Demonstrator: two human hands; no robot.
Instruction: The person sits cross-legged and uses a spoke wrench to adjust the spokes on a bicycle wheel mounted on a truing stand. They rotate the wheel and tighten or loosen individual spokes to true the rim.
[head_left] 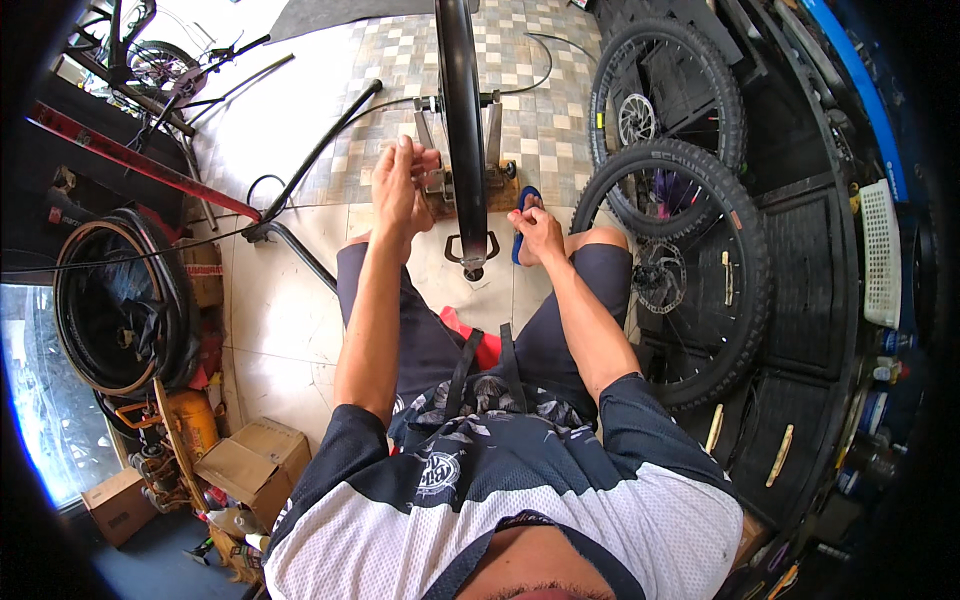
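In front of me a black bicycle wheel rim (462, 130) stands upright, edge on, in a metal wheel truing stand (494, 135). A dark looped bracket (472, 247) sits around the rim's near end. My left hand (400, 190) is raised just left of the rim, fingers loosely apart, with nothing seen in it. On the other side, my right hand (541, 236) hovers near my right knee with its fingers curled and fingertips together. Whatever it may pinch is too small to make out. Neither hand appears to touch the rim.
Two knobby-tyred wheels (672, 270) lean against black drawers (800, 270) on the right. At left are a red bar (140, 165), a black stand leg (320, 150), stacked tyres (120, 300) and a cardboard box (255, 465). A thin cable (400, 99) runs beside the stand.
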